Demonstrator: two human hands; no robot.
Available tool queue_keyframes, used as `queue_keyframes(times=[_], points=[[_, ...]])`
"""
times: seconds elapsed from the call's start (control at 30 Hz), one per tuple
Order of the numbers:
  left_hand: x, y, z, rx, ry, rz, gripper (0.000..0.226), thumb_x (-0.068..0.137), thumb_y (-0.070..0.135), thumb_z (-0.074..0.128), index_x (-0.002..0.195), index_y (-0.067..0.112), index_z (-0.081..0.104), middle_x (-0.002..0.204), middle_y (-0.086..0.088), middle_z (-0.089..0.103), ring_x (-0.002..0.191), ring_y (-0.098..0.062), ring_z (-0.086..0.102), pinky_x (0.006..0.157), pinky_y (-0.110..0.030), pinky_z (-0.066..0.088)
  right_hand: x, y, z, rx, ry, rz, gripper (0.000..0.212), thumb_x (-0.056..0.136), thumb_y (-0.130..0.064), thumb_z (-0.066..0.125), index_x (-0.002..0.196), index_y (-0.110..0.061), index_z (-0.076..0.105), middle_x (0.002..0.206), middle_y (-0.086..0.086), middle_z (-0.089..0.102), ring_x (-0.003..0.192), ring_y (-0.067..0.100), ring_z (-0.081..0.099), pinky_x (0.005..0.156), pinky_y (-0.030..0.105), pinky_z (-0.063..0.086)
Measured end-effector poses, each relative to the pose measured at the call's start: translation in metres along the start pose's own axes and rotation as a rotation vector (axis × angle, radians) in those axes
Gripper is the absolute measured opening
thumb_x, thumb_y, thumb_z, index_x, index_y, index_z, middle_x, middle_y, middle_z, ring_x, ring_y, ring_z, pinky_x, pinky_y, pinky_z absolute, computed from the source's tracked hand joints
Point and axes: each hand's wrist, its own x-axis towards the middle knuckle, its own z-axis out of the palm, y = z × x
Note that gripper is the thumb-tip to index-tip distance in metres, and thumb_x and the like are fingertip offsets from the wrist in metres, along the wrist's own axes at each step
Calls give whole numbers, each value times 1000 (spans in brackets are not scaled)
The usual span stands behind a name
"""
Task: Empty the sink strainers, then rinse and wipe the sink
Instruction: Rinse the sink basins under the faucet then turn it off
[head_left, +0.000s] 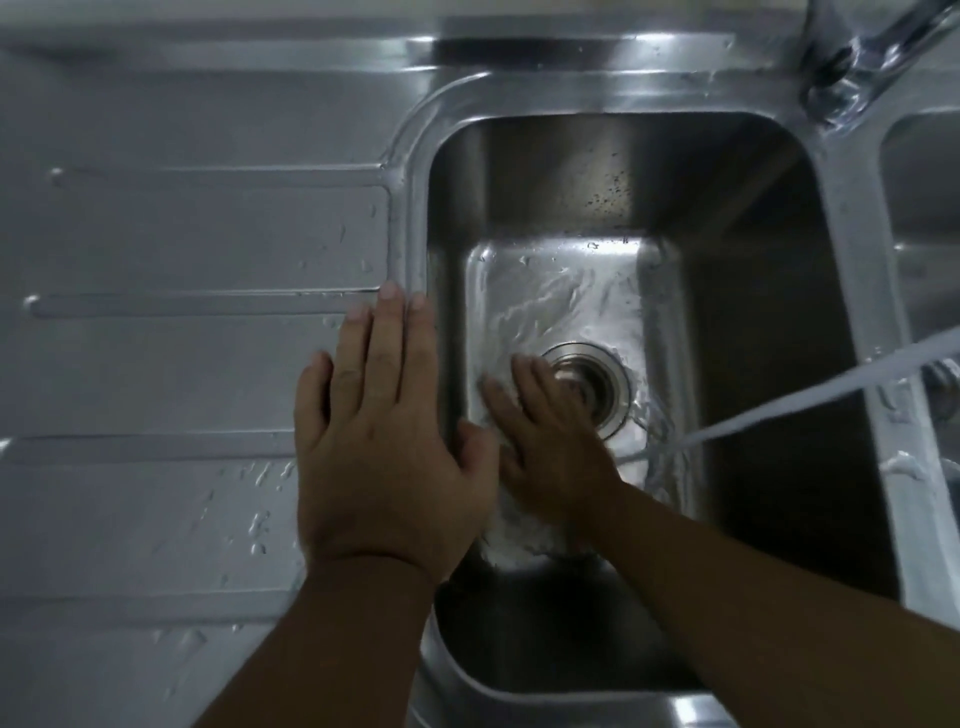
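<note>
The sink (753, 312) holds running water; the right hand (550, 441), grip released, lies flat beside the drain (602, 382). The left hand (384, 441), also released, rests flat on the surface (182, 364).

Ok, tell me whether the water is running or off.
Running. A stream of water slants in from the right into the sink basin, and rippling water covers the floor around the drain.

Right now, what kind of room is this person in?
Most likely a kitchen. There is a stainless steel sink basin with a ridged draining board beside it, a second basin at the right edge, and a chrome tap above. Water runs over the drain.
</note>
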Motion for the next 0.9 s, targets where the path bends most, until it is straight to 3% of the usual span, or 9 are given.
queue_keyframes(times=[0.13,0.27,0.4,0.47,0.53,0.6,0.7,0.77,0.9], points=[[0,-2,-1,-19,8,-8,86,88,47,45,163,12,18,171,-10,17,158,-28,13,125,-51,17,-40,14,-37,-61,-163,124,78,101,-53,43,164,-30,5,173,4,-7,159,31,-9,126,56,8],[-3,-1,-4,-65,23,-8,85,89,47,45,162,13,17,170,-9,19,158,-27,15,124,-52,18,-79,25,-105,-48,191,216,44,96,-32,57,138,-18,58,145,12,52,135,36,48,109,51,43],[-4,4,-16,-104,-96,-61,85,97,52,50,164,15,12,172,-6,10,159,-25,6,127,-50,13,-106,32,-154,184,292,266,40,96,-20,63,135,-12,60,135,10,59,127,28,54,110,30,39],[-3,22,-37,-351,-180,-189,67,101,47,53,159,24,31,169,-3,23,157,-23,16,125,-46,23,-112,36,-175,253,346,208,36,94,-11,65,129,-7,64,128,11,62,119,28,58,105,31,45],[-8,59,-67,-719,-122,-252,27,102,42,54,128,44,62,136,12,61,135,-14,51,98,-26,46,-110,44,-199,226,384,136,29,94,-12,65,122,-7,66,122,10,65,112,27,61,102,40,52],[-13,109,-105,-890,-13,-138,23,102,47,52,119,44,68,120,24,67,117,3,60,83,-11,43,-101,51,-228,245,409,95,28,92,-14,65,120,-7,66,121,11,65,113,29,60,98,48,53],[-8,176,-159,-1069,150,30,25,102,47,56,120,38,70,114,24,72,106,13,63,81,-1,46,-73,63,-273,224,421,-10,27,90,-15,62,115,-8,68,120,12,66,117,32,59,101,48,50],[1,205,-184,-1113,223,59,23,102,39,60,118,28,71,108,17,75,102,7,67,80,-4,49,-50,70,-300,238,360,-12,35,92,-22,59,124,-10,64,127,9,64,124,30,57,104,46,49],[5,225,-194,-975,365,-19,16,97,22,70,112,21,75,99,11,77,93,-4,73,87,-28,60,-9,83,-332,302,305,-23,48,94,-23,64,139,-10,53,129,14,63,125,33,59,107,46,47]])
